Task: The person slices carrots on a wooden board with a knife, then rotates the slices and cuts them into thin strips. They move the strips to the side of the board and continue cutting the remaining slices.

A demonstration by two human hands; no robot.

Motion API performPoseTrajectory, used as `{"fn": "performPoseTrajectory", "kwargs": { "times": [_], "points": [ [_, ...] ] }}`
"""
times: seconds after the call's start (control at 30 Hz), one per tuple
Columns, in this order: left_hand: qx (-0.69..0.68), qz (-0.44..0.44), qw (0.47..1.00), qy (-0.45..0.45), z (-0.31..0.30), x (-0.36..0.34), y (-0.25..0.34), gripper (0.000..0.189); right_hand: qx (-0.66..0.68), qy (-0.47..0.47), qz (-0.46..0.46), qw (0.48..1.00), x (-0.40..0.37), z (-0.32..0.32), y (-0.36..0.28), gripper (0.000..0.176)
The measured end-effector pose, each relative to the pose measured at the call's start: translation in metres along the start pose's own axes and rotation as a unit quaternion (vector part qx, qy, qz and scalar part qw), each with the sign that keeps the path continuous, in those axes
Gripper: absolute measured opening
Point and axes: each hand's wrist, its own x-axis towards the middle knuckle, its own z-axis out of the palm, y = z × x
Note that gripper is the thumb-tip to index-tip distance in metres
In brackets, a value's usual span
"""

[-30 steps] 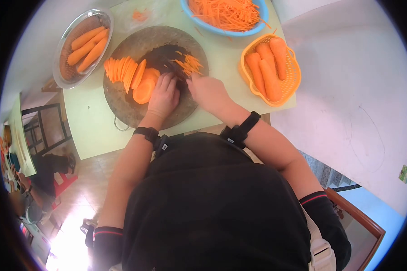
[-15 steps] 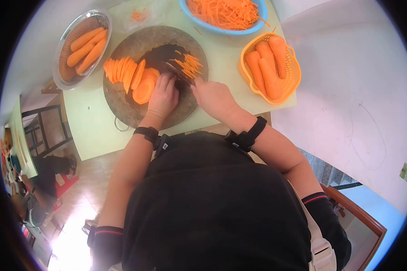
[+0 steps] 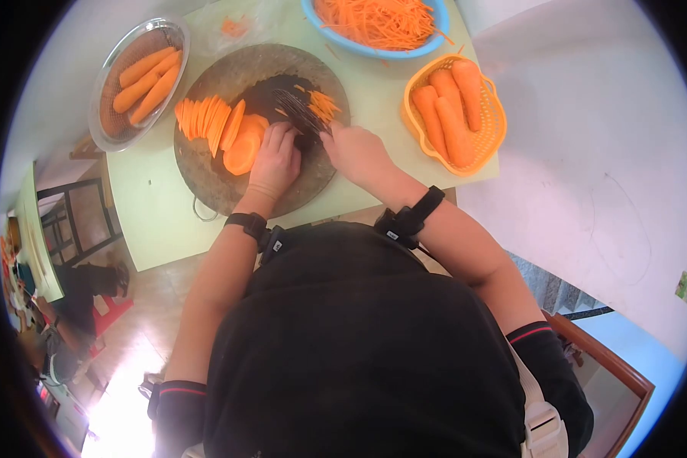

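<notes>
Carrot slices point(image 3: 206, 120) lie on a round chopping board point(image 3: 237, 67), left of the knife point(image 3: 301, 112) the right hand point(image 3: 356, 158) grips; the left hand point(image 3: 276, 159) touches them, its grip unclear.

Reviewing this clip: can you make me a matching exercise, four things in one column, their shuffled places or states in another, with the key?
1. Right hand
2. Blue bowl
3. Left hand
4. Yellow basket

A. Beside the carrot slices
B. Holds whole carrots
C. Grips the knife
D. Heaped with shredded carrot

Pairs: 1-C, 2-D, 3-A, 4-B
</notes>
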Motion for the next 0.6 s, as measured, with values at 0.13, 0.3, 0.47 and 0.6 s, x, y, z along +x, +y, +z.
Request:
{"fn": "performPoseTrajectory", "kwargs": {
  "times": [0.13,0.3,0.47,0.6],
  "points": [
    [-0.02,-0.011,1.0,0.017,0.001,-0.004,-0.001,0.035,-0.004,-0.01,0.001,1.0,-0.012,-0.009,-0.003,0.028],
    [-0.013,-0.001,0.999,0.04,0.0,-0.003,0.001,0.03,0.0,-0.02,-0.001,1.0,-0.022,-0.014,-0.008,0.028],
    [0.006,0.017,0.999,0.031,-0.001,-0.002,0.001,0.032,-0.016,-0.009,-0.031,0.999,-0.024,-0.012,-0.01,0.027],
    [0.011,0.016,1.0,0.023,-0.001,-0.002,0.001,0.032,-0.016,-0.001,-0.031,0.999,-0.025,-0.007,-0.008,0.026]
  ]
}}
